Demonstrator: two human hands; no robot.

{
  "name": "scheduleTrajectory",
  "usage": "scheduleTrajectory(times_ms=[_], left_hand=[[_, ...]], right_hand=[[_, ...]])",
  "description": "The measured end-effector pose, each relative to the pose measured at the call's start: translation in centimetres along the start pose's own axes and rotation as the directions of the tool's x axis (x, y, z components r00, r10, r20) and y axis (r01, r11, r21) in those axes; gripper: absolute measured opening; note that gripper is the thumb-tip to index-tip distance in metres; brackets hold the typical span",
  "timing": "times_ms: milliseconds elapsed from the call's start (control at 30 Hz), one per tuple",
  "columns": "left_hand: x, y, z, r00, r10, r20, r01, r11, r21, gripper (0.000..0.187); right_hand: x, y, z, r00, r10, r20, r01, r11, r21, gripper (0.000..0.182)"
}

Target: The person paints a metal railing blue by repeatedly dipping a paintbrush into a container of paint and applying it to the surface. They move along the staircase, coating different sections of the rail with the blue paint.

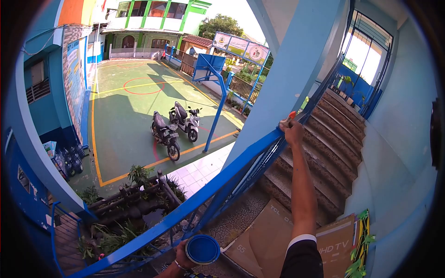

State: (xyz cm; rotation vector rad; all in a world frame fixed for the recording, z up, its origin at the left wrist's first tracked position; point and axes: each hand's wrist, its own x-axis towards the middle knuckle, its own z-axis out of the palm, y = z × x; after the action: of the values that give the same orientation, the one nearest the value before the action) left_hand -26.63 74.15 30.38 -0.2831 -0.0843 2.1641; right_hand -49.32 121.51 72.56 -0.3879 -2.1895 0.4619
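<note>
Painting the blue handrail (pixel 252 153): right hand (pixel 294 133) grips paintbrush (pixel 292 115); left hand (pixel 181 254) grips paint can (pixel 202 249). Next stroke likely needs even pressure.

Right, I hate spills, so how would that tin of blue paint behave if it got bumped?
The tin would probably spill if tipped, since its top is open. With blue paint inside, it may feel heavy for its size, though the paint's depth is unclear.

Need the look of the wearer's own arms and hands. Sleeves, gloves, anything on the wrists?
Both hands bare, no gloves. Right hand: black sleeve with white edging, forearm uncovered. Left hand: thin, pale band at the wrist; no sleeve visible.
</note>
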Motion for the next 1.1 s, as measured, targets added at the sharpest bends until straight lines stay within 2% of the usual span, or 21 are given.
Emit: scheduleTrajectory(times_ms=[100, 133, 233, 333, 433, 467, 533, 567, 633, 667, 733, 833, 867, 967, 1067, 1100], left_hand=[[0.3, 0.3, -1.2, 0.997, -0.007, 0.080, 0.015, 0.995, -0.099, 0.062], [0.3, 0.2, -1.5, 0.993, -0.022, 0.117, 0.038, 0.990, -0.136, 0.062], [0.0, 0.1, 0.3, 0.987, -0.068, 0.143, 0.091, 0.983, -0.160, 0.061], [0.3, 0.1, -0.2, 0.994, -0.042, 0.102, 0.050, 0.995, -0.086, 0.061], [0.2, -0.1, 0.6, 0.999, -0.017, 0.041, 0.017, 1.000, 0.003, 0.060], [0.1, -0.1, 0.4, 0.998, -0.018, 0.052, 0.019, 0.999, -0.033, 0.059], [-0.2, -0.1, -0.2, 0.997, -0.001, 0.081, 0.010, 0.994, -0.112, 0.058], [0.0, 0.0, -0.6, 0.998, -0.012, 0.060, 0.017, 0.996, -0.085, 0.058], [0.4, 0.3, -1.6, 0.999, -0.042, 0.002, 0.042, 0.999, -0.033, 0.057], [0.0, 0.2, -1.4, 0.998, -0.047, 0.033, 0.049, 0.997, -0.065, 0.057], [-1.0, 0.2, -0.2, 0.995, -0.044, 0.094, 0.057, 0.990, -0.131, 0.058], [-1.5, 0.3, 0.3, 0.985, -0.068, 0.156, 0.092, 0.984, -0.154, 0.059], [-1.5, 0.4, 0.2, 0.999, -0.032, 0.012, 0.032, 0.999, 0.014, 0.060], [-1.7, 0.7, 0.2, 0.981, -0.081, 0.176, 0.101, 0.989, -0.107, 0.060], [-2.0, 0.7, -0.1, 0.980, -0.093, 0.174, 0.110, 0.990, -0.092, 0.059], [-2.3, 0.8, 0.0, 0.980, -0.102, 0.170, 0.117, 0.990, -0.083, 0.058]], right_hand=[[-2.0, -1.5, -0.3, 0.994, -0.011, 0.112, -0.006, 0.989, 0.150, 0.026], [-2.4, -2.2, -0.9, 0.985, 0.029, 0.169, -0.064, 0.976, 0.209, 0.025], [-2.6, -3.4, -2.6, 0.965, -0.002, 0.262, -0.110, 0.906, 0.409, 0.026], [-0.6, -1.5, -2.9, 0.911, 0.045, 0.409, -0.338, 0.651, 0.680, 0.030], [1.6, 1.4, -0.9, 0.913, 0.233, 0.334, -0.384, 0.768, 0.513, 0.031], [2.1, 1.3, -1.4, 0.851, 0.408, 0.331, -0.503, 0.814, 0.291, 0.031], [3.6, 5.1, 0.1, 0.919, 0.383, 0.088, -0.393, 0.890, 0.231, 0.028], [3.6, 4.7, 0.7, 0.935, 0.354, -0.029, -0.343, 0.920, 0.189, 0.027], [3.8, 4.3, 0.7, 0.932, 0.284, -0.225, -0.303, 0.951, -0.056, 0.025], [3.5, 3.9, 0.5, 0.949, 0.204, -0.242, -0.227, 0.971, -0.073, 0.026], [2.7, 2.9, 0.4, 0.963, 0.038, -0.266, -0.068, 0.992, -0.105, 0.029], [-1.0, -1.5, -0.2, 0.998, 0.011, -0.060, -0.015, 0.997, -0.071, 0.028], [-3.0, -4.1, -0.5, 0.999, -0.002, -0.045, -0.001, 0.998, -0.059, 0.026], [-8.2, -8.6, -1.1, 0.998, -0.059, 0.037, 0.056, 0.997, 0.060, 0.024], [-12.6, -12.9, -2.0, 0.982, -0.186, 0.030, 0.180, 0.973, 0.148, 0.021], [-14.1, -14.4, -2.4, 0.966, -0.256, 0.031, 0.250, 0.960, 0.122, 0.021]])
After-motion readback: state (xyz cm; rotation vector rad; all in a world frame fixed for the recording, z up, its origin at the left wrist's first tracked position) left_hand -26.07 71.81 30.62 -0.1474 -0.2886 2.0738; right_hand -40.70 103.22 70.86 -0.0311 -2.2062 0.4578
